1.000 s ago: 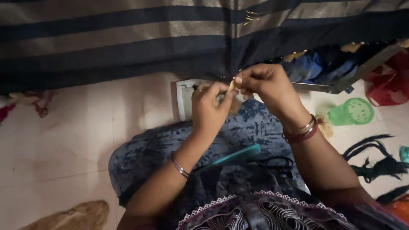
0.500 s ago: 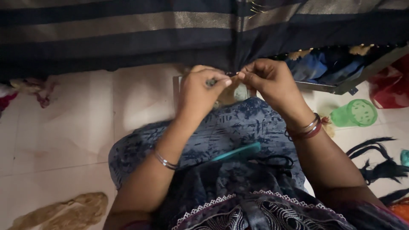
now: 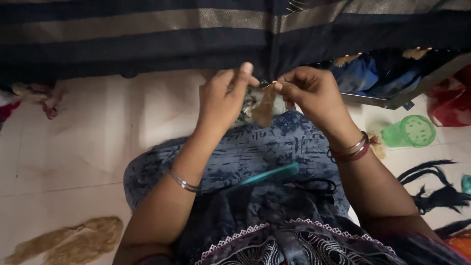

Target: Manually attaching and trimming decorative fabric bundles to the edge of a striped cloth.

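Head view shows both hands raised over the lap, close under the hem of a dark striped cloth (image 3: 147, 39) that hangs across the top. The left hand (image 3: 223, 100) is curled, thumb and forefinger pressed together on a small brownish tassel (image 3: 265, 105) of threads. The right hand (image 3: 314, 95) pinches tight on the tassel's top end, at what looks like a fine thread or needle (image 3: 270, 84) (too thin to say which). The tassel sits between the two hands, just below the cloth's edge.

It should handle as very light and limp: loose fibres that fray, slip and splay if held slackly. The firm place to hold looks to be the bound top, where the right fingertips already are, with the left steadying the loose body.

A teal comb (image 3: 270, 174) lies across the lap. On the floor lie a green lid (image 3: 409, 131) at right, black threads (image 3: 436, 191) beside it, and tan fibre (image 3: 64, 240) at lower left.

Whether the tassel is joined to the cloth cannot be told; the left fingers hide part of it, and something pale and patterned behind it is blurred. The tray (image 3: 392, 100) at right is half under the cloth.
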